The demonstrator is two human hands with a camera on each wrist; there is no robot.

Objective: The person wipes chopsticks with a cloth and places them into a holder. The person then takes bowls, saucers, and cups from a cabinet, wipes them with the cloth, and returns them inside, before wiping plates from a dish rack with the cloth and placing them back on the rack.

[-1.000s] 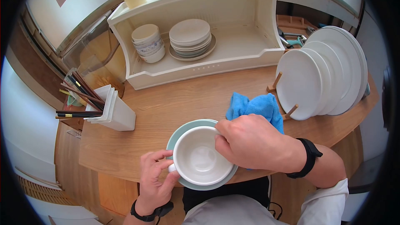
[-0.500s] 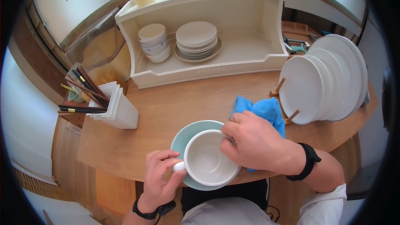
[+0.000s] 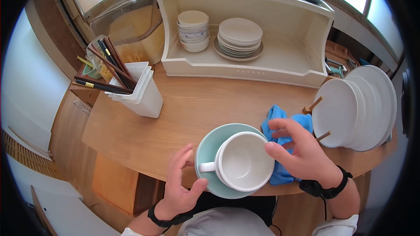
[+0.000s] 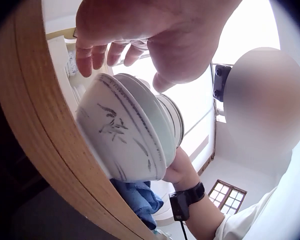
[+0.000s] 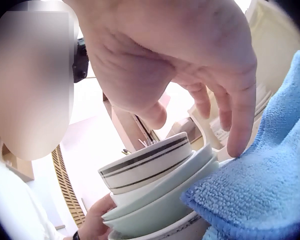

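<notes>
A white cup point(image 3: 245, 161) with its handle to the left stands off-centre in a pale green dish point(image 3: 208, 142). Dark stripes circle the cup point(image 5: 145, 165) in the right wrist view. Beneath the green dish point(image 4: 157, 112), the left wrist view shows a bowl point(image 4: 117, 130) with a painted pattern. My left hand point(image 3: 180, 190) is left of the stack, fingers spread, holding nothing. My right hand point(image 3: 304, 153) hangs over the cup's right side and a crumpled blue cloth point(image 3: 282, 177), fingers parted; its thumb point(image 5: 155, 115) is just above the rim.
White plates point(image 3: 334, 113) stand in a wooden rack at right. A cream shelf point(image 3: 245, 74) at the back holds stacked bowls point(image 3: 193, 30) and small plates point(image 3: 239, 32), with jars on top. White holders point(image 3: 146, 96) with chopsticks stand at left on the wooden table point(image 3: 131, 135).
Both hands have come away from the cup: the left has let go at the handle side, the right at the rim, and their fingers have spread. The head view has shifted, too.
</notes>
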